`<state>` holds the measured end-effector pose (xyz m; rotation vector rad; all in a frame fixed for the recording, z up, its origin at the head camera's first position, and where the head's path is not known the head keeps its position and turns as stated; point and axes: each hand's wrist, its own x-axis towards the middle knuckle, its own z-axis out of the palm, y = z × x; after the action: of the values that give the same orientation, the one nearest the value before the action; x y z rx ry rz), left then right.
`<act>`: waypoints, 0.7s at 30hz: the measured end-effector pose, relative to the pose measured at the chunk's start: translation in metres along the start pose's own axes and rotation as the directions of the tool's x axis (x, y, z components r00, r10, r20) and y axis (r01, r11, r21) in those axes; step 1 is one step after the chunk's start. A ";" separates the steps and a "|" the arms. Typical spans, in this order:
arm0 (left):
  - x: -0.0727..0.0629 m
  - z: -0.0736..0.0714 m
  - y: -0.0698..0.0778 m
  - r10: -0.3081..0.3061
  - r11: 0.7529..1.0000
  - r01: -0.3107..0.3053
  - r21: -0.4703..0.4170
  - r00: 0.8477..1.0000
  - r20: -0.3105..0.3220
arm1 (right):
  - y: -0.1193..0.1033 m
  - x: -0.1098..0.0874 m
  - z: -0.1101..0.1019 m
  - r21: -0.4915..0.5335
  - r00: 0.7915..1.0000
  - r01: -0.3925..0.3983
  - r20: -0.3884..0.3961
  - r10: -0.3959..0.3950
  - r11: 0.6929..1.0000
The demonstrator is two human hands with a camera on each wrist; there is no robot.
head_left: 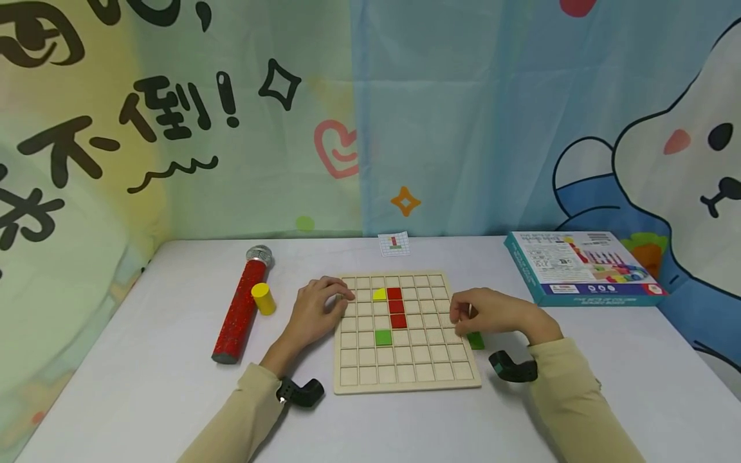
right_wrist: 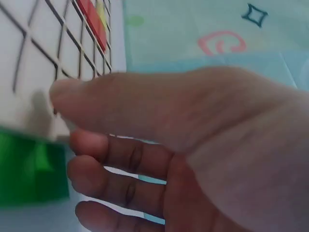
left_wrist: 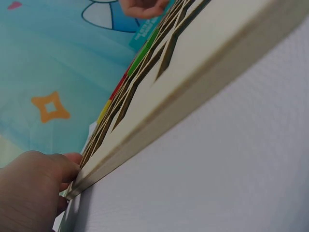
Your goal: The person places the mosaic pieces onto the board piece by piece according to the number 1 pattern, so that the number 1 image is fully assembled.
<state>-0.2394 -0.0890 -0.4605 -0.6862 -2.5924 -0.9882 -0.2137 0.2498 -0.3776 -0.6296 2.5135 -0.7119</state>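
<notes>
A wooden grid board (head_left: 428, 382) lies on the table. Its cells hold a yellow piece (head_left: 379, 294), a column of red pieces (head_left: 396, 307) and a green piece (head_left: 383, 337). My left hand (head_left: 315, 310) pinches the board's left edge between thumb and fingers, as the left wrist view shows. At the right edge is my right hand (head_left: 492, 313), fingers loosely bent, nothing seen between them. In the right wrist view its thumb (right_wrist: 111, 99) reaches over the board; whether it touches is unclear. A green block (head_left: 476, 341) sits beside the board below that hand, partly covered.
On the left lie a red microphone-shaped tube (head_left: 240, 308) and a yellow cylinder (head_left: 264, 299). A small pattern card (head_left: 393, 244) is behind the board. The flat game box (head_left: 585, 267) rests at the back right, before a printed curtain (head_left: 440, 116).
</notes>
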 end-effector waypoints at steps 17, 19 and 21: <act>-0.001 0.001 0.000 -0.003 1.000 0.003 -0.003 1.000 0.000 | 0.026 0.000 -0.006 -0.053 0.986 -0.083 -0.148 0.074 0.995; -0.001 0.001 0.000 0.003 1.000 -0.003 -0.004 1.000 -0.003 | 0.028 -0.001 -0.007 -0.041 0.984 -0.090 -0.161 0.083 0.995; -0.001 0.001 -0.001 0.007 1.000 -0.007 -0.005 1.000 -0.005 | 0.029 -0.002 -0.008 -0.024 0.983 -0.095 -0.162 0.090 0.995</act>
<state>-0.2398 -0.0893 -0.4624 -0.6927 -2.5827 -0.9941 -0.2254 0.2760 -0.3876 -0.4797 2.6872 -0.7154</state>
